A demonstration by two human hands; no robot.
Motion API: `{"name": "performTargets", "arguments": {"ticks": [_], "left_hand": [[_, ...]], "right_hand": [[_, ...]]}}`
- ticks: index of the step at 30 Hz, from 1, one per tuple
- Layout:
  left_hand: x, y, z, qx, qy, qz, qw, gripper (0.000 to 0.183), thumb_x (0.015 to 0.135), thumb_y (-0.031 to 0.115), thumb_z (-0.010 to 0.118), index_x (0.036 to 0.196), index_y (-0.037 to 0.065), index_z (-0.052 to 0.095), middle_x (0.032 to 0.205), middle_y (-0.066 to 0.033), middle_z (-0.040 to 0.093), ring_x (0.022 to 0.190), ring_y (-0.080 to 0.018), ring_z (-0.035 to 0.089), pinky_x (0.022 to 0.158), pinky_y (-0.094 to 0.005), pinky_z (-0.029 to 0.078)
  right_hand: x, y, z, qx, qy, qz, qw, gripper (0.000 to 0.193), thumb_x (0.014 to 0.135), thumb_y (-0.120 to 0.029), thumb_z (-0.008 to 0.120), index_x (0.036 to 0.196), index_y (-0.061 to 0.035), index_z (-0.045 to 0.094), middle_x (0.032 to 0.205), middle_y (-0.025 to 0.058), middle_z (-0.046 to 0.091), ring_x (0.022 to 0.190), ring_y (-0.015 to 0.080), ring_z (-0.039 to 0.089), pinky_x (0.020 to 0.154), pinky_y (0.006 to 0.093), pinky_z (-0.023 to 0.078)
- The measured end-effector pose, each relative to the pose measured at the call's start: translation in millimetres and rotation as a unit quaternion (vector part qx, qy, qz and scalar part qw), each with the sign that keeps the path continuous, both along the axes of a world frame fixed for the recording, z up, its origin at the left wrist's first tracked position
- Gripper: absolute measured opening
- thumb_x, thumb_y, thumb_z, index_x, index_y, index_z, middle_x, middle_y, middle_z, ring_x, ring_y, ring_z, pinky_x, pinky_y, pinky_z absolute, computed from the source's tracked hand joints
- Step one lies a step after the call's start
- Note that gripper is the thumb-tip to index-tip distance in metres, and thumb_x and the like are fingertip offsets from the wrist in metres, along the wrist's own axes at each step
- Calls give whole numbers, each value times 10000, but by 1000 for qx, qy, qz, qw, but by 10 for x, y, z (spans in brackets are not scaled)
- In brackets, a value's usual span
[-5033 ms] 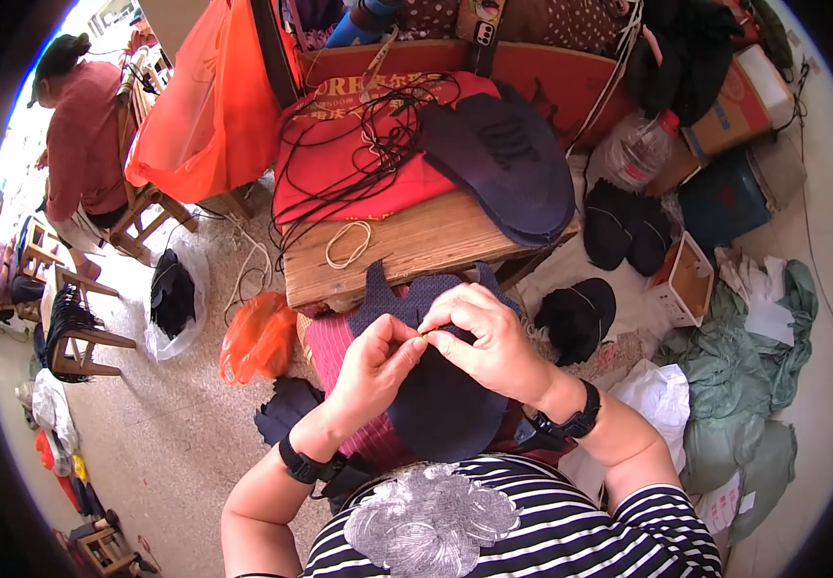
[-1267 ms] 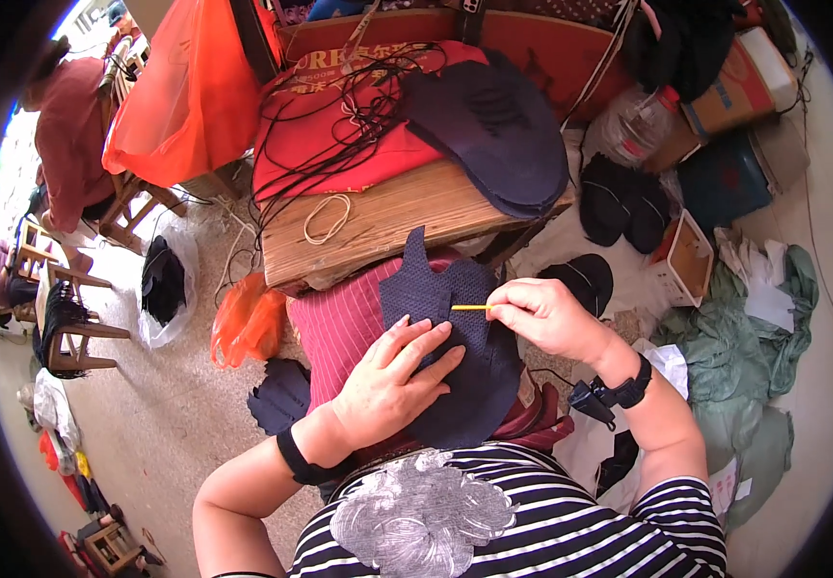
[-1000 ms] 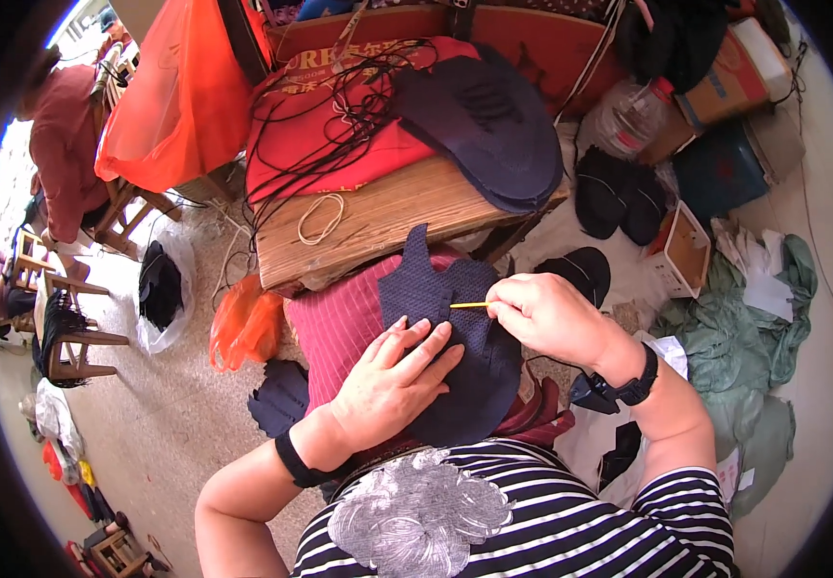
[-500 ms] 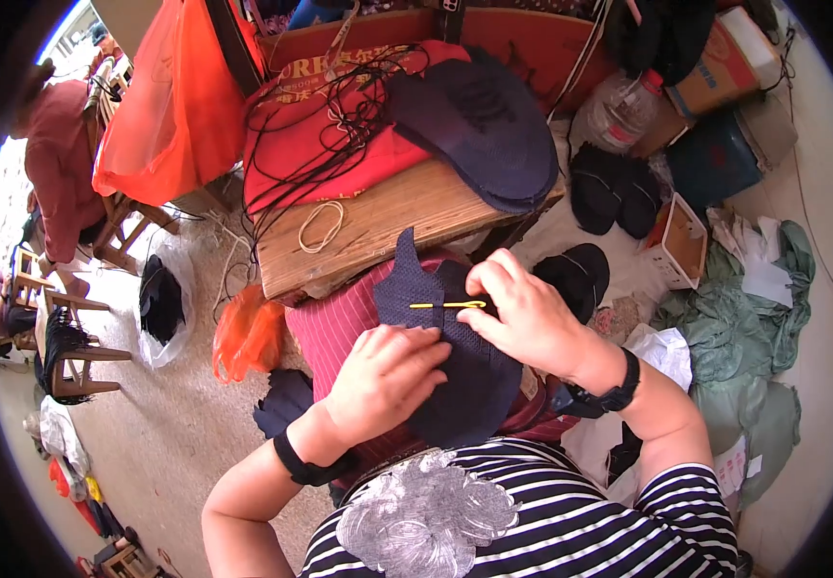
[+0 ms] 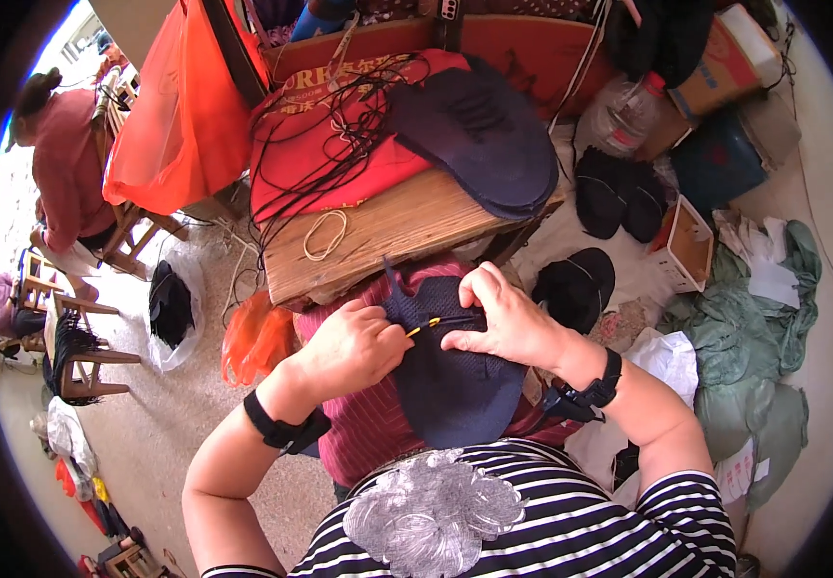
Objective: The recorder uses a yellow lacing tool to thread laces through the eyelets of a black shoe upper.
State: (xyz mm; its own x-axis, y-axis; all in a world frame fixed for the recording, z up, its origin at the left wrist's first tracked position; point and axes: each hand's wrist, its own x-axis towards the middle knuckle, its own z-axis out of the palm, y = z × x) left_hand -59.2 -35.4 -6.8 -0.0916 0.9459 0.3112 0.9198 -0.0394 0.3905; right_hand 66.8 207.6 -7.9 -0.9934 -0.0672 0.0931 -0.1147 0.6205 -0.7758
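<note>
A dark navy woven fabric piece (image 5: 460, 395), rounded at its near end, lies across my lap. A thin yellow needle (image 5: 423, 328) crosses its upper part at a slant, its middle partly hidden by the fabric. My left hand (image 5: 360, 339) is closed, pinching the needle's left end between thumb and fingers. On the other side, my right hand (image 5: 515, 323) is bent round the fabric's right edge, thumb lying on the cloth and index finger curled above it. A gathered fold shows between that thumb and finger. The fingertips underneath are hidden.
Ahead stands a wooden table (image 5: 291, 265) bearing a red bag, tangled black cords (image 5: 325, 144) and stacked navy sole-shaped pieces (image 5: 493, 135). Black slippers (image 5: 575, 289), a white box (image 5: 683, 246) and green plastic (image 5: 744, 337) lie on the right. Another person (image 5: 74, 164) sits far left.
My left hand has moved left and up from lying on the fabric to pinching the needle's left end. The needle has shifted left and tilted; its looped right end has moved toward the fabric fold.
</note>
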Motion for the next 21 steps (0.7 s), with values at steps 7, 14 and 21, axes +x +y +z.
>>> {"name": "performTargets", "arguments": {"ticks": [7,14,21], "left_hand": [[56,-342,87,-28,59,-1,998,272,862,177,741,722,104,520,644,-24,516,670,-220,560,634,-374,434],[49,-615,157,-95,11,40,995,207,869,159,749,794,93,568,711,-54,546,712,-264,574,646,-402,432],[386,-42,135,-97,-31,215,971,253,919,250,722,953,39,587,835,-147,619,817,-368,626,741,-457,481]], "right_hand": [[63,-120,101,127,49,22,990,546,768,-369,858,1133,-137,524,1052,73,528,965,283,596,825,427,439],[145,-109,47,124,86,-18,988,552,738,-367,876,1133,-172,544,1036,28,536,1006,247,578,849,411,380],[62,-136,43,169,126,-13,977,581,718,-390,883,1122,-163,533,1024,22,558,989,247,556,875,419,379]]}}
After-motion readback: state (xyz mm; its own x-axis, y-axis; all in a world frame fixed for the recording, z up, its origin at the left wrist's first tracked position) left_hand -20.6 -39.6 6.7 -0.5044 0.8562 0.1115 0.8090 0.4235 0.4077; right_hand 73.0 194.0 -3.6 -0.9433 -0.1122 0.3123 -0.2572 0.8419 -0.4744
